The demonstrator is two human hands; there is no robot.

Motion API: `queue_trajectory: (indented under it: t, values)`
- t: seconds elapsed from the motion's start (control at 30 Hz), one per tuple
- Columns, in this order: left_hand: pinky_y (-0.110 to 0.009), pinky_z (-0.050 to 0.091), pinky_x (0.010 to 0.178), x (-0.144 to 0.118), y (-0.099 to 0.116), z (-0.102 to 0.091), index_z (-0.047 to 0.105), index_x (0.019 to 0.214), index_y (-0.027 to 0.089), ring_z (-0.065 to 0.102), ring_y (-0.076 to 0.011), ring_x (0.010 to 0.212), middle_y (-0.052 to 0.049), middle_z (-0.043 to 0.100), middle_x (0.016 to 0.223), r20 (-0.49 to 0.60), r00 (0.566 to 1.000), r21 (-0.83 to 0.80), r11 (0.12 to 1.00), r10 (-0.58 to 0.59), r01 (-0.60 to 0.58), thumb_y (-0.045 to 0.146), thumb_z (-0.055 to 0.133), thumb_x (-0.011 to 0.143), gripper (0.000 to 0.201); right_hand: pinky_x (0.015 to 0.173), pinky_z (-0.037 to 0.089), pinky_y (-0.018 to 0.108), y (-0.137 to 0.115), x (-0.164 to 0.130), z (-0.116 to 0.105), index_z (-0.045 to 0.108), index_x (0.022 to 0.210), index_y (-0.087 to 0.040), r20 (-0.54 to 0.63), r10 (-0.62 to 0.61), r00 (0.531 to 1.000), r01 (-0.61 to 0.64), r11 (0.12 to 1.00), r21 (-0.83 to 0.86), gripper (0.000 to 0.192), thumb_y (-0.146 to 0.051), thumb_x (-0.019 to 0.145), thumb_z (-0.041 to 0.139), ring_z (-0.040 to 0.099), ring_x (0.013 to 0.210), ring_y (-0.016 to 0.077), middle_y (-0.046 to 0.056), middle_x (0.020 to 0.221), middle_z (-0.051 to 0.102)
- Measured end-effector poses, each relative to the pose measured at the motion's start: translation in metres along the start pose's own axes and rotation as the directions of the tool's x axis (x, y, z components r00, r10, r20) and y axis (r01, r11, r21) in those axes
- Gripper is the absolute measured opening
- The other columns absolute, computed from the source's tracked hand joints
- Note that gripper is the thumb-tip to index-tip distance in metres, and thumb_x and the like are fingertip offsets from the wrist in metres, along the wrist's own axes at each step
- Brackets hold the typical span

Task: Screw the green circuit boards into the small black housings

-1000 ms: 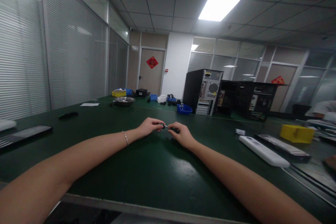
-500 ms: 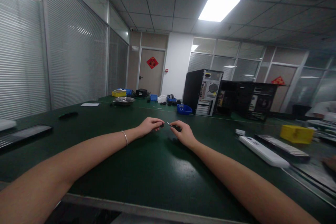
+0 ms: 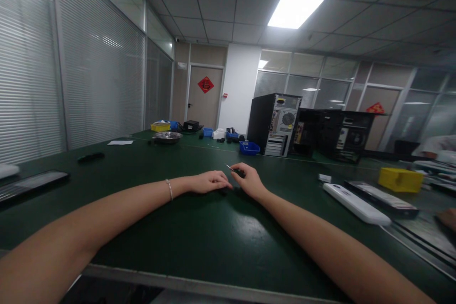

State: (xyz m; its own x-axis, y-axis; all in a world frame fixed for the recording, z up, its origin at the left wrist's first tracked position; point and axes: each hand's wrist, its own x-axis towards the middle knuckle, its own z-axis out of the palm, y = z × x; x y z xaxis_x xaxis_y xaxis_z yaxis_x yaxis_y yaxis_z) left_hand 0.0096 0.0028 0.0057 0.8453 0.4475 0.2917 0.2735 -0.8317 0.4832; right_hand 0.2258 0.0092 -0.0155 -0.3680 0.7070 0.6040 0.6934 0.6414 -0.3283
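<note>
My right hand (image 3: 249, 179) rests over the green table (image 3: 160, 242), fingers closed around a small screwdriver (image 3: 238, 171). Its thin metal shaft points left and slightly up, away from my palm; the dark handle is partly hidden by my fingers. Just left of it, my left hand (image 3: 211, 182) lies low over the table with its fingers curled and pressed together, the tips pointing right. Something dark shows beneath those fingertips, too small and dim to tell from shadow. A bracelet circles the left wrist.
Ahead stand a blue bin (image 3: 249, 148), a computer tower (image 3: 274, 123) and a metal bowl (image 3: 167, 137). To the right are a white power strip (image 3: 356, 203) and a yellow bin (image 3: 401, 179). Another person's hand (image 3: 447, 218) shows at the right edge. A dark flat panel (image 3: 33, 185) lies left.
My left hand has come down and to the right, from beside the screwdriver tip to below it. The small dark piece it pinched no longer shows clearly. My right hand has hardly moved.
</note>
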Motion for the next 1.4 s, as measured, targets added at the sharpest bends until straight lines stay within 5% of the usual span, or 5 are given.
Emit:
queue_trajectory:
  t: [0.2,0.43,0.73,1.03,1.4]
  values:
    - [-0.038,0.046,0.079,0.000,0.005,-0.002,0.060,0.096,0.013,0.057,-0.0196,0.089,-0.007,0.059,0.101,-0.150,0.984,0.087,0.990,-0.098,0.112,0.039,0.049,0.091,0.029,0.082,0.051,0.041,0.002,0.002,-0.002,0.060,0.108,-0.015,0.048,-0.028,0.998,0.027,0.999,0.026,0.020,-0.027,0.092,0.056,0.062,0.094,0.0203,0.006,0.109,0.063]
    - [-0.027,0.038,0.057,-0.001,0.024,0.008,0.056,0.089,0.018,0.051,-0.0184,0.070,-0.005,0.055,0.089,-0.113,0.974,0.147,0.966,-0.198,0.213,0.057,0.065,0.070,0.044,0.080,0.051,0.040,0.004,0.002,0.002,0.060,0.107,-0.015,0.163,-0.070,0.984,0.064,0.997,0.043,0.020,-0.027,0.091,0.056,0.063,0.091,0.0196,0.006,0.106,0.064]
    - [-0.039,0.049,0.079,-0.006,0.005,-0.009,0.057,0.103,0.014,0.056,-0.0209,0.093,-0.008,0.055,0.111,-0.024,0.985,0.060,0.983,-0.172,0.174,0.027,0.061,0.085,0.023,0.081,0.051,0.041,0.006,0.002,-0.001,0.061,0.106,-0.015,0.256,-0.083,0.963,0.078,0.996,0.032,0.019,-0.027,0.091,0.056,0.063,0.093,0.0201,0.006,0.106,0.064]
    - [-0.048,0.046,0.091,-0.013,-0.028,-0.022,0.055,0.116,0.015,0.054,-0.0260,0.110,-0.010,0.055,0.122,0.007,0.978,-0.173,0.963,-0.210,0.208,0.023,0.059,0.087,0.031,0.081,0.051,0.041,0.001,0.002,-0.006,0.061,0.105,-0.015,0.317,-0.104,0.943,0.086,0.994,0.070,0.020,-0.028,0.091,0.057,0.062,0.094,0.0204,0.006,0.107,0.063]
    - [-0.049,0.044,0.093,-0.013,-0.027,-0.020,0.058,0.113,0.014,0.057,-0.0248,0.107,-0.009,0.060,0.116,0.035,0.972,-0.320,0.919,-0.230,0.229,0.021,0.060,0.086,0.028,0.079,0.052,0.039,-0.003,0.005,-0.009,0.062,0.104,-0.016,0.411,-0.144,0.900,0.113,0.989,0.099,0.018,-0.028,0.091,0.057,0.063,0.091,0.0191,0.006,0.105,0.064]
